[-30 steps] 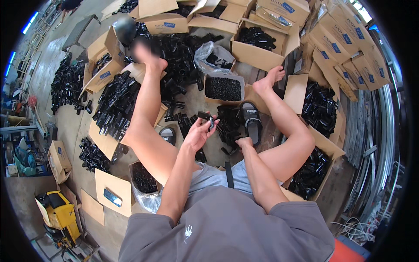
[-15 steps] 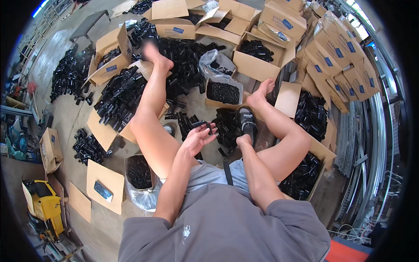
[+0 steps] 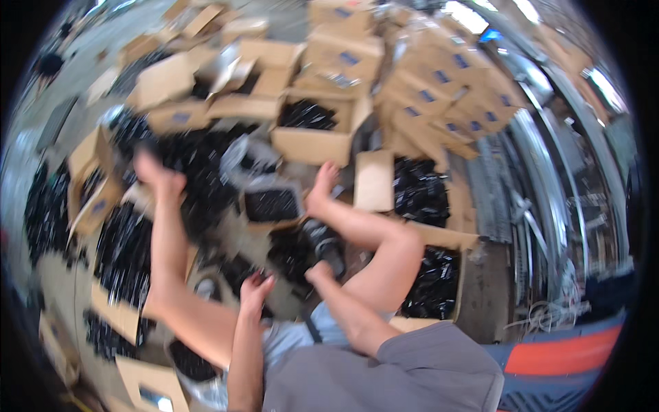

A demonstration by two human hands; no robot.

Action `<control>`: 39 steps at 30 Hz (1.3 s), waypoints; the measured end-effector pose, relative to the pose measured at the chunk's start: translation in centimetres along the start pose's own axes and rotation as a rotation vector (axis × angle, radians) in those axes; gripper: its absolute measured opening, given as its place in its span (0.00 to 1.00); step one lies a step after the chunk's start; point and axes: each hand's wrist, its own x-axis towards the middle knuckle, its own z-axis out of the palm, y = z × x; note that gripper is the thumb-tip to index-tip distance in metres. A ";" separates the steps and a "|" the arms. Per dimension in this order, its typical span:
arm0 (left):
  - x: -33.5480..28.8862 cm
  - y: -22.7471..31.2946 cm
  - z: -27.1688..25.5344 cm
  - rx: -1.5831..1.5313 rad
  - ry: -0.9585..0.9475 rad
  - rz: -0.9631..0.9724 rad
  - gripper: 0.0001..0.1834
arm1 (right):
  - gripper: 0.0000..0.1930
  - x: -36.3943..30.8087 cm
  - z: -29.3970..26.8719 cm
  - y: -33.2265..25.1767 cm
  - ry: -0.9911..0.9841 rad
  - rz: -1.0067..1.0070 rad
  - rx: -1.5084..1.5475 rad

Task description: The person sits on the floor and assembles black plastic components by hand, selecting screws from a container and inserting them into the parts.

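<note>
My left hand [image 3: 255, 292] is in front of my lap, its fingers curled round a small black part [image 3: 258, 276], smeared by motion. Nearby, my right hand [image 3: 318, 272] is closed beside a black sandal [image 3: 326, 248]; whatever its fingers hold is hidden. A loose heap of black parts [image 3: 292, 257] lies on the floor just beyond both hands. Farther off, between my feet, a small plastic-lined box [image 3: 273, 225] is filled with small black pieces.
Open cartons of black parts surround me, including a large carton [image 3: 312, 145] ahead and another carton [image 3: 461, 285] by my right knee. Stacked closed cartons [image 3: 432, 93] stand at the far right, beside long metal profiles [image 3: 542, 178]. A phone [image 3: 155, 398] lies on cardboard at lower left.
The whole view has swung to the right, so the scene has shifted left and blurred. My left hand's fingers, spread around the black part before, now look more curled. My right hand stays by the sandal.
</note>
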 end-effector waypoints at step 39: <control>-3.6 9.6 5.0 0.409 -0.039 0.179 0.22 | 0.12 -14.0 -12.2 -6.0 -0.796 -0.195 1.120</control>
